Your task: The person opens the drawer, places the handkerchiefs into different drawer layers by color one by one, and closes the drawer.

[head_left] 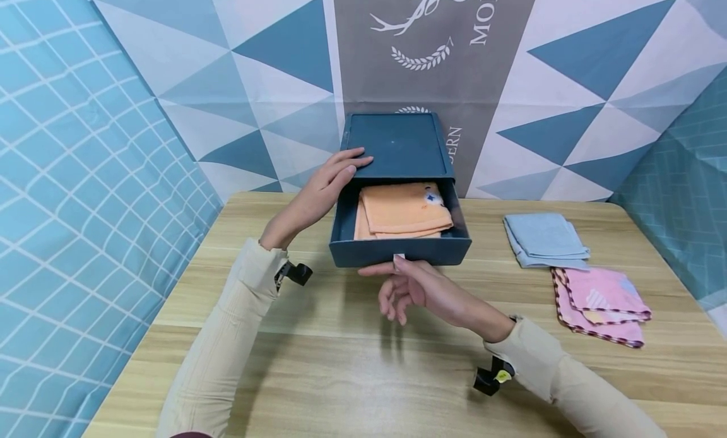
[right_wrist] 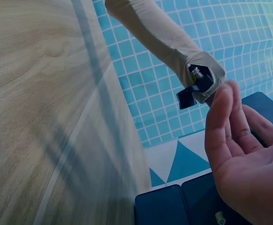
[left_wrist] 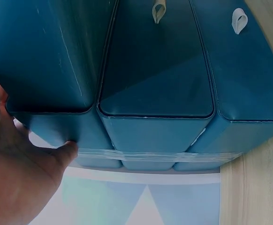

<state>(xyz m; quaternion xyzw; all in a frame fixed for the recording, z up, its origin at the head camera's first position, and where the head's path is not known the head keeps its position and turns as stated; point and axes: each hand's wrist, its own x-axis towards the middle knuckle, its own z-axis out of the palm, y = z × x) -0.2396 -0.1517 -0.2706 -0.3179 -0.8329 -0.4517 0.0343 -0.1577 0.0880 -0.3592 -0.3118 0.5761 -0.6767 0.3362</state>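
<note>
A dark blue drawer box [head_left: 394, 144] stands on the table, its top drawer [head_left: 363, 254] pulled out. A folded orange towel [head_left: 406, 211] with a small embroidered figure lies inside. My left hand [head_left: 324, 189] rests on the box's top near its left edge, fingers fairly straight; in the left wrist view its thumb [left_wrist: 67, 152] presses the side wall. At the drawer front, my right hand [head_left: 423, 290] pinches the small white pull tab [head_left: 399, 256] between thumb and index finger. The other right fingers [right_wrist: 239, 124] hang loosely bent.
A folded light blue towel [head_left: 542, 236] and a folded pink towel [head_left: 604, 302] with a checked border lie on the right of the wooden table [head_left: 341, 368]. Two lower drawers [left_wrist: 157, 70] are closed below the top one. A patterned wall covering [head_left: 295, 59] stands behind the box.
</note>
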